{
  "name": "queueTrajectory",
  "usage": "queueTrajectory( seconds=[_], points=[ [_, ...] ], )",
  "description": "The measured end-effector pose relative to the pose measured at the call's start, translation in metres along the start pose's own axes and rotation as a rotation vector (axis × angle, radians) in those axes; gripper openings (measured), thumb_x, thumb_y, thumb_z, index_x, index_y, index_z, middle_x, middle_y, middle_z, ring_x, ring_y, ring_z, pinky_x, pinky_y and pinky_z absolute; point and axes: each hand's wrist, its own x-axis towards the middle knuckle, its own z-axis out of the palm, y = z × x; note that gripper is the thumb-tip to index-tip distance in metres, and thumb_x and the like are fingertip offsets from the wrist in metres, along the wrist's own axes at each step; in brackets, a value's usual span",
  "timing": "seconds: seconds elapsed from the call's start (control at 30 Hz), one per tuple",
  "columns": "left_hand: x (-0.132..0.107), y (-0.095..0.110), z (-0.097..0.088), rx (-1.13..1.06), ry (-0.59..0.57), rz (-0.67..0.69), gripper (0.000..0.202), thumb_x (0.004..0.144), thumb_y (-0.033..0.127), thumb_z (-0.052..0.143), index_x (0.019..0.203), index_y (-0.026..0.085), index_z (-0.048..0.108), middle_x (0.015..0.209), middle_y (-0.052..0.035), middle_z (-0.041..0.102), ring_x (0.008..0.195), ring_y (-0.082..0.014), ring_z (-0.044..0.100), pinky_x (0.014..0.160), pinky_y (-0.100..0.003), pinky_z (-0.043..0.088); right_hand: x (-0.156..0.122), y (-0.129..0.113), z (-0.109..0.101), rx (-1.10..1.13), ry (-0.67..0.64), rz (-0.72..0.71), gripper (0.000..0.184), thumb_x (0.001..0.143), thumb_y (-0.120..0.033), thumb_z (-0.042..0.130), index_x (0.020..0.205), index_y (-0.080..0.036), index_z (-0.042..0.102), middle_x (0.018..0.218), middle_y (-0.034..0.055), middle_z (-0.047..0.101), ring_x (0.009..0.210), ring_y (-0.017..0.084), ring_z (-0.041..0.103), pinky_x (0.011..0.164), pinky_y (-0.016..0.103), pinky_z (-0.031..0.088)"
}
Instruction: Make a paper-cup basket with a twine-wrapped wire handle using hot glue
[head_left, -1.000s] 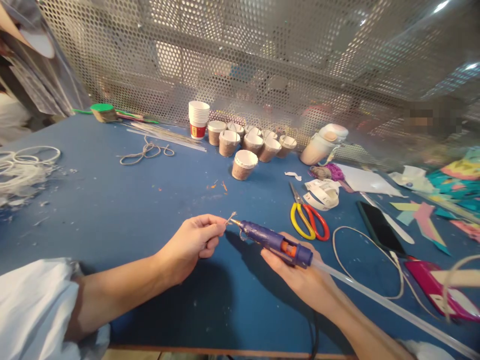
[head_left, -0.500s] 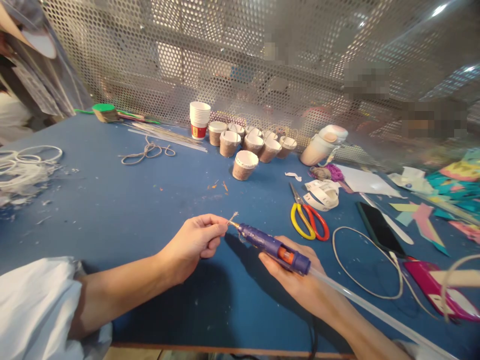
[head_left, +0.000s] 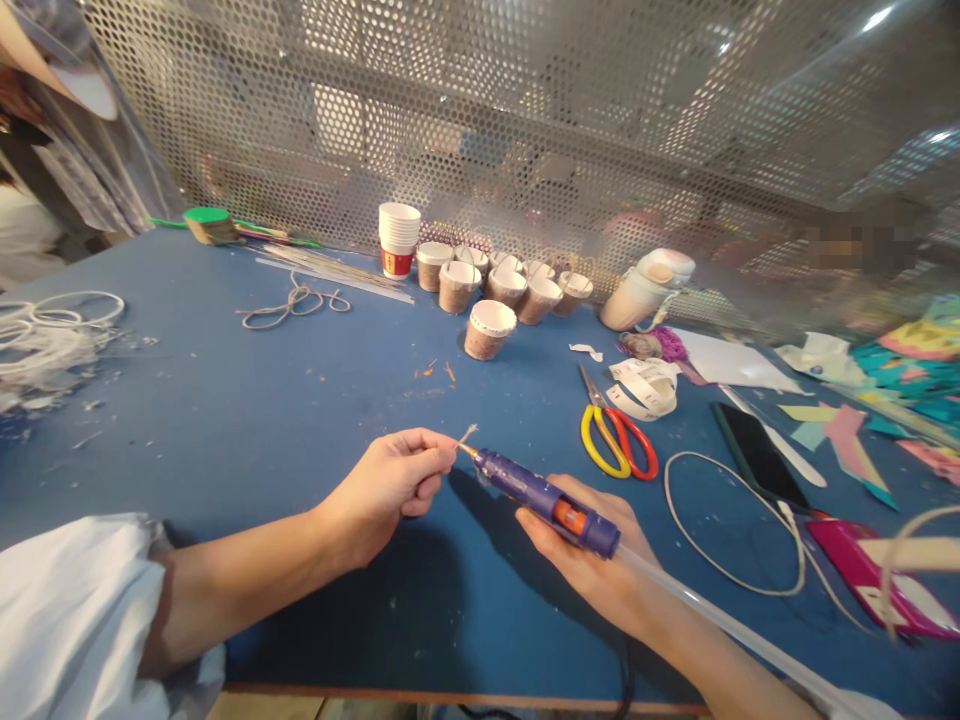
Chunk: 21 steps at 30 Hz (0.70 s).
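Between thumb and forefinger, my left hand (head_left: pixel 409 475) pinches a short piece of twine (head_left: pixel 469 434), whose frayed end pokes out past the fingertips. My right hand (head_left: pixel 592 550) is wrapped round a dark blue hot glue gun (head_left: pixel 525 485) with a long clear glue stick (head_left: pixel 720 605) running out of its back. The gun's metal nozzle is at the twine, close to my left fingertips; whether it touches cannot be made out. Beyond both hands stands a small twine-wrapped paper cup (head_left: pixel 490 332) with a white trimmed rim.
Several wrapped cups (head_left: pixel 458 288) and a stack of paper cups (head_left: pixel 399 240) line the mesh wall. Scissors (head_left: pixel 616 435), a measuring tape (head_left: pixel 643 388), a phone (head_left: pixel 756 455) and a looped cable (head_left: pixel 731 590) lie at right. Tangled glue strands (head_left: pixel 52 340) lie at left. A person stands at far left.
Almost nothing differs. The glue gun has tilted very slightly in my right hand, while my left hand and the twine stay in place.
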Motion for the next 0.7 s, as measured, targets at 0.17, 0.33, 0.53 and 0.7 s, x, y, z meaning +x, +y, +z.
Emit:
queueTrajectory(
  seconds=[0.17, 0.33, 0.53, 0.7],
  points=[
    [0.0001, 0.0005, 0.0012, 0.002, 0.003, 0.004, 0.016, 0.070, 0.024, 0.070, 0.077, 0.012, 0.062, 0.050, 0.0087, 0.034, 0.042, -0.0016, 0.024, 0.039, -0.019, 0.012, -0.0022, 0.0014, 0.0007, -0.038, 0.032, -0.057, 0.010, 0.085, -0.031, 0.059, 0.079, -0.024, 0.056, 0.062, -0.0023, 0.065, 0.053, 0.013, 0.061, 0.059, 0.024, 0.047],
    [-0.0007, 0.0017, 0.0021, -0.004, 0.003, 0.005, 0.015, 0.071, 0.022, 0.069, 0.076, 0.011, 0.061, 0.052, 0.0079, 0.037, 0.042, -0.0013, 0.025, 0.039, -0.018, 0.012, -0.0033, 0.0025, 0.0011, -0.080, -0.013, -0.058, 0.011, 0.086, -0.034, 0.057, 0.082, -0.024, 0.057, 0.067, -0.0005, 0.067, 0.058, 0.015, 0.063, 0.061, 0.025, 0.048],
    [-0.0008, -0.0008, 0.0000, -0.003, 0.003, 0.000, 0.015, 0.071, 0.022, 0.070, 0.076, 0.011, 0.061, 0.052, 0.0083, 0.036, 0.041, -0.0009, 0.025, 0.039, -0.018, 0.012, -0.0010, 0.0027, 0.0005, -0.069, 0.052, -0.086, 0.010, 0.086, -0.031, 0.058, 0.079, -0.023, 0.056, 0.061, -0.0023, 0.063, 0.051, 0.013, 0.060, 0.056, 0.023, 0.047],
    [-0.0022, 0.0005, 0.0001, -0.001, 0.000, 0.007, 0.015, 0.071, 0.022, 0.069, 0.075, 0.011, 0.060, 0.053, 0.0076, 0.039, 0.041, -0.0005, 0.026, 0.038, -0.018, 0.012, -0.0015, 0.0025, 0.0013, 0.008, 0.094, -0.071, 0.011, 0.084, -0.030, 0.060, 0.077, -0.022, 0.056, 0.057, -0.0045, 0.059, 0.045, 0.010, 0.053, 0.052, 0.022, 0.044]
  ],
)
